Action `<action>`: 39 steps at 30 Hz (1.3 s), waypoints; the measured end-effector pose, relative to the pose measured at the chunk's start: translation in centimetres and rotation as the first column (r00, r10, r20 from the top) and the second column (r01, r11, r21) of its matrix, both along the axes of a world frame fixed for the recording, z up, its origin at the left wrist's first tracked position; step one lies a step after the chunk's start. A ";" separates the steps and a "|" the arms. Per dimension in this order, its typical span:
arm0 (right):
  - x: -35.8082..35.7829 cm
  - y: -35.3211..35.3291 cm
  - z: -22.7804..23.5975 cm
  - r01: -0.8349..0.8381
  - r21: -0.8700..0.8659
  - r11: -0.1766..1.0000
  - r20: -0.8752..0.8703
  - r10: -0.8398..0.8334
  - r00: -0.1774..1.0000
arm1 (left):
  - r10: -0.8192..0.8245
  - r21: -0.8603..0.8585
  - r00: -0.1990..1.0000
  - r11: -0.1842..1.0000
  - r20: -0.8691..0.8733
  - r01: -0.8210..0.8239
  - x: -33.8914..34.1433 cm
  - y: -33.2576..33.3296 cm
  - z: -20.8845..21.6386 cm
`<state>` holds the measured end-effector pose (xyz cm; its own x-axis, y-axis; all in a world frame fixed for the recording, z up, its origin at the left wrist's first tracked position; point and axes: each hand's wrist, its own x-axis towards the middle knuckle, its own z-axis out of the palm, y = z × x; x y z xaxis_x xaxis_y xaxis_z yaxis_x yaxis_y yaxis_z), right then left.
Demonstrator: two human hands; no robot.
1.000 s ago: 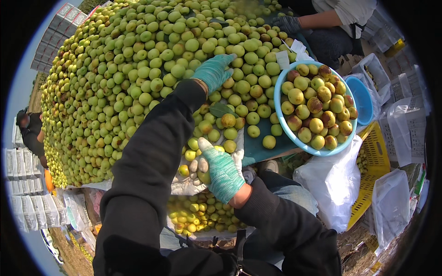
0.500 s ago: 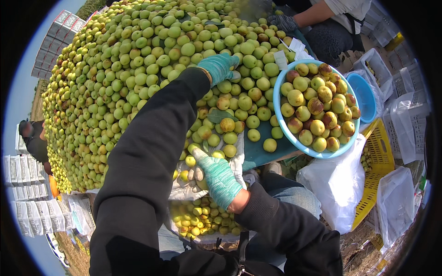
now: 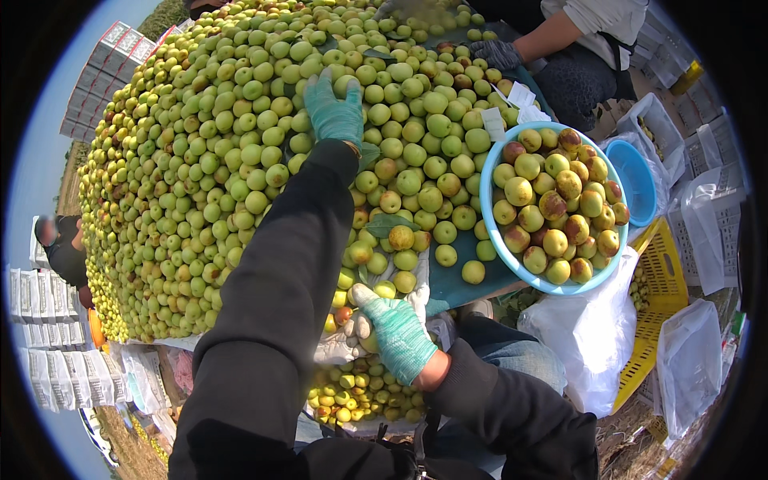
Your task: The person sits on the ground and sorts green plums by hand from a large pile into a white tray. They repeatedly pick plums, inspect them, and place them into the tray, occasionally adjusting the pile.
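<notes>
Lower centre of frame: our right hand [image 3: 398,340] is closed on a few small green fruits at the table edge [image 3: 456,284].
Fruits look light, firm, smooth, roll easily; cup them, don't pinch. Upper centre, our left hand [image 3: 334,108] lies flat, fingers spread, on the heap [image 3: 240,160]; half a second ago it sat lower.

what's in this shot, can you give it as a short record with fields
setting: outdoor sorting table heaped with small green fruit
left hand: left hand in a teal glove, stretched out flat on the heap
right hand: right hand in a teal glove, at the table's near edge on a white bag with fruit below it
bowl: blue bowl of yellower, red-blushed fruit to the right
other people: a gloved hand at the far side
crate: yellow crate at right
</notes>
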<state>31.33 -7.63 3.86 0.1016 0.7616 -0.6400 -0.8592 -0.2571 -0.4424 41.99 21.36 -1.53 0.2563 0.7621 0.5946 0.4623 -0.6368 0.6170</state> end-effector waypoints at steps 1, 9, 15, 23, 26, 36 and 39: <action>0.1 0.0 -0.1 0.010 -0.020 1.000 -0.036 -0.011 0.999 | 0.019 -0.031 0.998 0.999 -0.066 -0.021 0.6 0.1 -0.1; 0.7 -0.3 -0.5 -0.093 0.034 0.995 -0.005 0.093 0.996 | -0.234 -0.321 0.913 0.883 0.334 0.343 5.8 2.7 0.8; 0.3 0.5 -1.1 -0.230 0.086 0.969 0.259 0.201 0.945 | -0.531 -0.483 0.815 0.665 0.231 0.570 5.5 4.7 2.6; -0.5 0.5 -1.2 -0.200 0.046 0.979 0.217 0.186 0.958 | 0.174 0.361 0.831 0.932 -0.528 0.035 -6.9 13.8 6.2; -1.0 0.9 -1.3 -0.199 0.063 0.978 0.259 0.176 0.950 | 0.225 0.546 0.822 0.829 -0.523 0.120 -7.5 12.6 4.7; -2.3 2.0 -1.1 -0.176 -0.014 0.984 0.209 0.175 0.962 | -0.140 0.030 0.417 0.927 -0.898 0.375 3.1 4.0 4.4; -2.2 2.1 -0.8 -0.182 -0.026 0.983 0.010 0.182 0.983 | -0.218 -0.066 0.399 0.931 -0.891 0.360 5.3 2.9 4.3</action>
<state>29.11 -5.53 3.03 -0.0293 0.7516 -0.6590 -0.7918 -0.4198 -0.4435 47.25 24.23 2.73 0.8780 0.4786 -0.0115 0.4757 -0.8748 -0.0922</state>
